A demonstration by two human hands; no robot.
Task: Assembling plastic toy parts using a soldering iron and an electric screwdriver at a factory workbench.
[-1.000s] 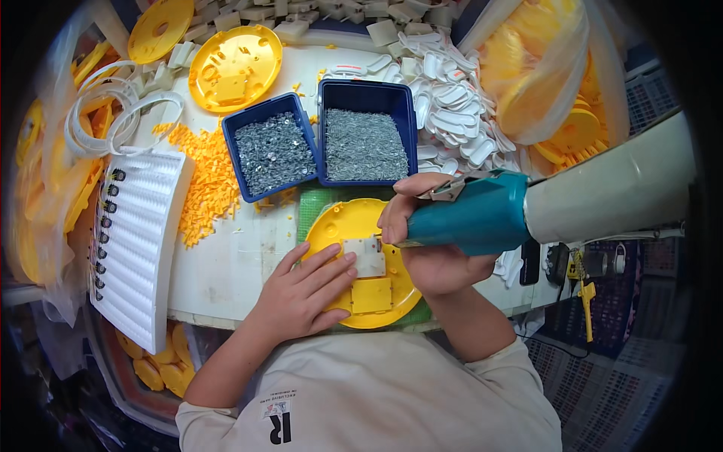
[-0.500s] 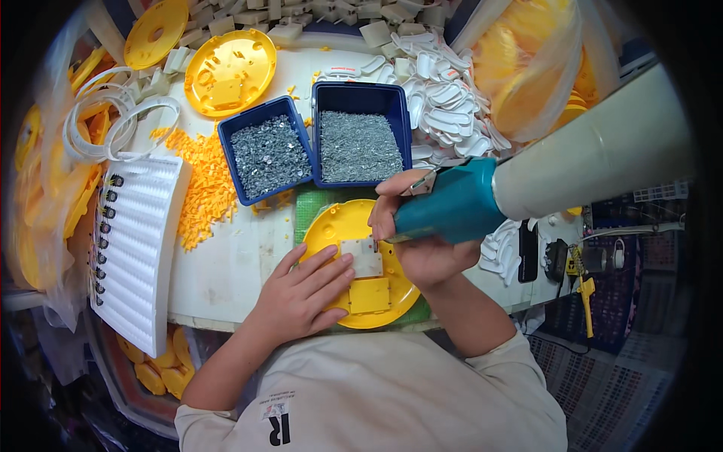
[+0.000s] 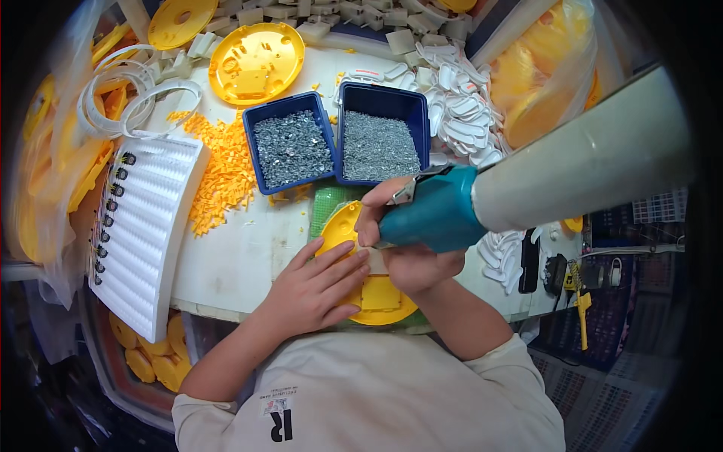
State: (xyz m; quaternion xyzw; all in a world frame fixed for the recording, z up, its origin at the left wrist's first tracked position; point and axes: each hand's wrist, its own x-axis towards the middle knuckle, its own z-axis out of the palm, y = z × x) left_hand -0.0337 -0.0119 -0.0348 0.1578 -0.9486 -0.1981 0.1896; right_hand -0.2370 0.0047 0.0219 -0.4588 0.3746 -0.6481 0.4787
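Observation:
A round yellow plastic shell (image 3: 392, 310) lies near the front edge of the table, partly over a green mat (image 3: 330, 206). My left hand (image 3: 315, 292) rests flat on its left side with fingers stretched out. A pale rectangular block (image 3: 372, 262) sits inside the shell, mostly covered by my hands. Above it, my right hand (image 3: 422, 265) grips a teal and grey power screwdriver (image 3: 433, 211), its long grey body pointing up and right. The tool's tip is hidden behind my fingers, so contact with the block cannot be made out.
Two blue bins (image 3: 290, 143) of small metal parts stand behind the shell. Loose yellow pieces (image 3: 226, 177), a white ribbed foam tray (image 3: 147, 233) and white rings (image 3: 162, 105) lie left. White plastic parts (image 3: 459, 113) are heaped right; another yellow shell (image 3: 256, 64) lies at the back.
The screwdriver and my right hand have moved slightly left and toward the block, now covering more of it. My left hand has shifted a little right on the shell. The whole view has shifted slightly.

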